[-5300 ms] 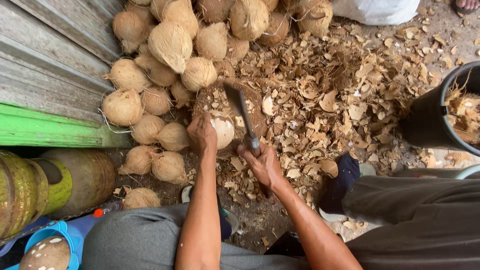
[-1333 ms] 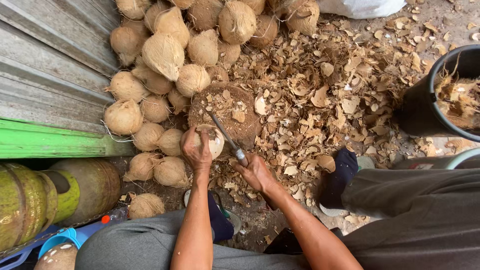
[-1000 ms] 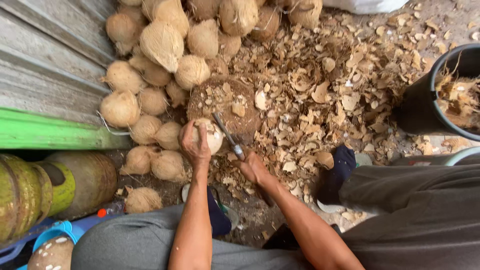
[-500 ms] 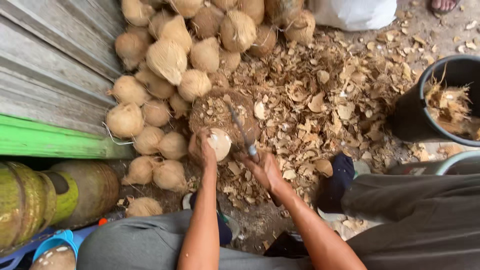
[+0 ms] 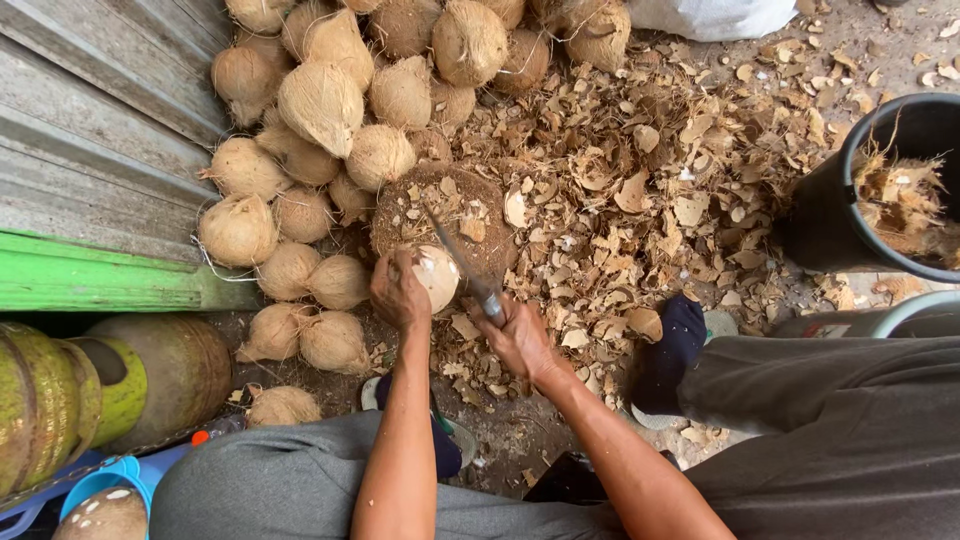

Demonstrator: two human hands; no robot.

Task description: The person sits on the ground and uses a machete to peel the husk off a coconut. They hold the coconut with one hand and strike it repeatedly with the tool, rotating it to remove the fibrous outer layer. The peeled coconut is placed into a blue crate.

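Piled husked coconuts [image 5: 330, 100], black bucket [image 5: 830, 220], scattered husk chips [image 5: 650, 190]

Coconut pile [image 5: 330, 150] crowding left; shell litter [image 5: 650, 200] rightward

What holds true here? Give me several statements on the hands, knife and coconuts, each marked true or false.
1. The left hand holds a pale coconut on a round chopping block. True.
2. The right hand is empty. False: it grips a knife, blade against the coconut.
3. A pile of husked coconuts lies by a corrugated wall. True.
4. The black bucket at right is empty. False: it holds fibrous husk scraps.
5. The ground is swept clean. False: shell chips cover it.
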